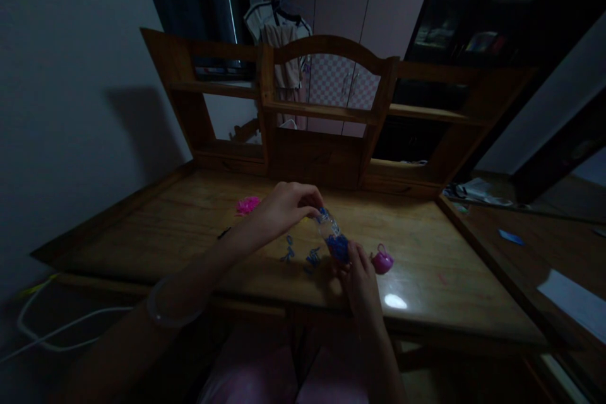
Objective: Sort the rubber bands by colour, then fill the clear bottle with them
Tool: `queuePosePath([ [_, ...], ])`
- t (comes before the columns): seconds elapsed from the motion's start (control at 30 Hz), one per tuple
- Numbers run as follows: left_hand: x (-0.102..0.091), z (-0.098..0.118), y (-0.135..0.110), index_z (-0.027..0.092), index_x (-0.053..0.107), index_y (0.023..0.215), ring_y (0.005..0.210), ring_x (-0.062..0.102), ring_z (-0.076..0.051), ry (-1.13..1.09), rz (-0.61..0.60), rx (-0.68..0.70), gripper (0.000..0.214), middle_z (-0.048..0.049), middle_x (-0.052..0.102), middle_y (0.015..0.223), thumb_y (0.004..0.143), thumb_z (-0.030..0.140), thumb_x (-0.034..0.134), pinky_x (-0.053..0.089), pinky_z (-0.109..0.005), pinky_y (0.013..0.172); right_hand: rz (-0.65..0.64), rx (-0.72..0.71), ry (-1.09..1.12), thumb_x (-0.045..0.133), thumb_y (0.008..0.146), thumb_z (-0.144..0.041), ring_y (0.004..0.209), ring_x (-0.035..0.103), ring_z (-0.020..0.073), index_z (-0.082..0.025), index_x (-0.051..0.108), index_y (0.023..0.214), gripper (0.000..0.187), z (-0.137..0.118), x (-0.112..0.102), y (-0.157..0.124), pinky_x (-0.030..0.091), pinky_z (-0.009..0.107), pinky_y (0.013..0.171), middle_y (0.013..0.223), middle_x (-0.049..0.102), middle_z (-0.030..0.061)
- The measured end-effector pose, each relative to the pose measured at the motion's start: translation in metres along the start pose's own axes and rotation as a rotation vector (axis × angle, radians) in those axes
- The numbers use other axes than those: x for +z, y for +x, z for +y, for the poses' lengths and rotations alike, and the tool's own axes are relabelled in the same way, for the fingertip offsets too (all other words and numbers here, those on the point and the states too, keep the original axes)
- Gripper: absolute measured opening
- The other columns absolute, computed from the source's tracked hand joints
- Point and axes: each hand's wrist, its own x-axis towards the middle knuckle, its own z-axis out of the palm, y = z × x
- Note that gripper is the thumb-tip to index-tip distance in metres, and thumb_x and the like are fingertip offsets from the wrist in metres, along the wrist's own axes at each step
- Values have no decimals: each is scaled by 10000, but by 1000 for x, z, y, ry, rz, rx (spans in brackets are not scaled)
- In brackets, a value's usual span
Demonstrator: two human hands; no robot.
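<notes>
A small clear bottle [330, 227], its lower part filled with blue pieces [338, 247], tilts over the desk with its mouth toward the upper left. My right hand [360, 274] grips it near the base. At the mouth, the fingertips of my left hand [296, 202] are pinched around a small blue piece [322, 211], too small to name exactly. Two little heaps of blue strands, one on the left [288, 251] and one nearer the bottle [313, 257], lie on the desktop below. A purple pouch-like item with a loop [382, 260] sits just right of my right hand.
A bright pink bundle [247, 205] and a small dark item [224, 233] lie left on the wooden desk [426, 246]. Along the back edge rises a wooden shelf unit [317, 154]. White cable [71, 347] hangs at the lower left; paper [575, 300] lies on a surface at right.
</notes>
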Motion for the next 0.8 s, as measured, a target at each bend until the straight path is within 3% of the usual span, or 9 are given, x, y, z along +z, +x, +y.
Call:
queuePosePath([
  [0.17, -5, -5, 3, 184, 671, 851, 767, 668, -147, -6, -101, -24, 120, -13, 708, 828, 781, 165, 575, 494, -240, 693, 12, 69, 65, 644, 722, -275, 867, 622, 228, -205, 668, 991, 279, -7, 2, -1, 524, 273, 610, 970, 643, 82],
  [0.43, 6, 2, 2, 187, 528, 903, 774, 631, -134, -64, -62, -44, 138, -21, 589, 913, 828, 139, 423, 507, -214, 610, 1, 159, 130, 555, 834, -403, 779, 637, 199, -194, 635, 996, 276, -9, 6, -1, 511, 250, 560, 954, 658, 86],
  [0.63, 7, 3, 4, 196, 539, 971, 812, 632, -138, -119, -72, -3, 176, -21, 615, 957, 808, 145, 495, 522, -211, 612, 35, 68, 76, 666, 717, -302, 835, 631, 226, -188, 675, 943, 254, -13, 3, 0, 520, 262, 591, 906, 658, 91],
  [0.8, 2, 1, 6, 181, 597, 966, 712, 658, -119, -140, -81, -27, 185, -17, 660, 928, 786, 151, 562, 521, -218, 628, 4, 95, 59, 661, 660, -214, 833, 627, 229, -209, 678, 961, 302, -10, 1, 1, 521, 276, 596, 931, 637, 81],
])
